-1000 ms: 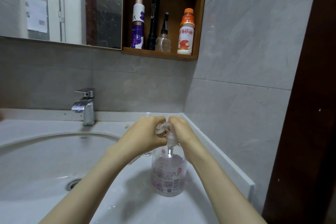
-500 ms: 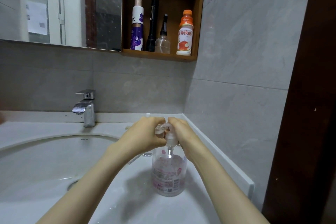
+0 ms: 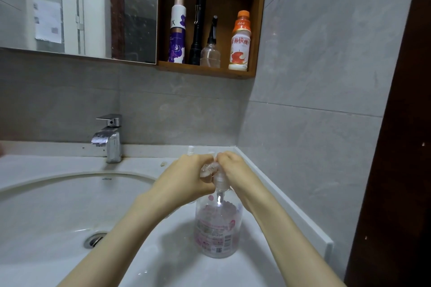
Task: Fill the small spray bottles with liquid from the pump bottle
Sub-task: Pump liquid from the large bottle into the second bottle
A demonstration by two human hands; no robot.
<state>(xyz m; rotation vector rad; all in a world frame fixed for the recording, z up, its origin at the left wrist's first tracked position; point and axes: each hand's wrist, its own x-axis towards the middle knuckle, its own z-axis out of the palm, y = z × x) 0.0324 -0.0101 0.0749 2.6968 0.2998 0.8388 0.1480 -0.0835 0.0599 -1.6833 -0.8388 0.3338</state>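
The clear plastic pump bottle (image 3: 218,228) stands upright on the glossy white counter (image 3: 163,263), right of the round basin (image 3: 58,205), its long axis vertical and a pink printed label round its rounded body. The left hand (image 3: 186,182) curls round a small transparent spray bottle (image 3: 208,169), held tilted, almost sideways, against the pump head. The right hand (image 3: 235,170) wraps its fingers over the pump's top. The two hands touch. A chrome faucet (image 3: 109,137) stands at the far left.
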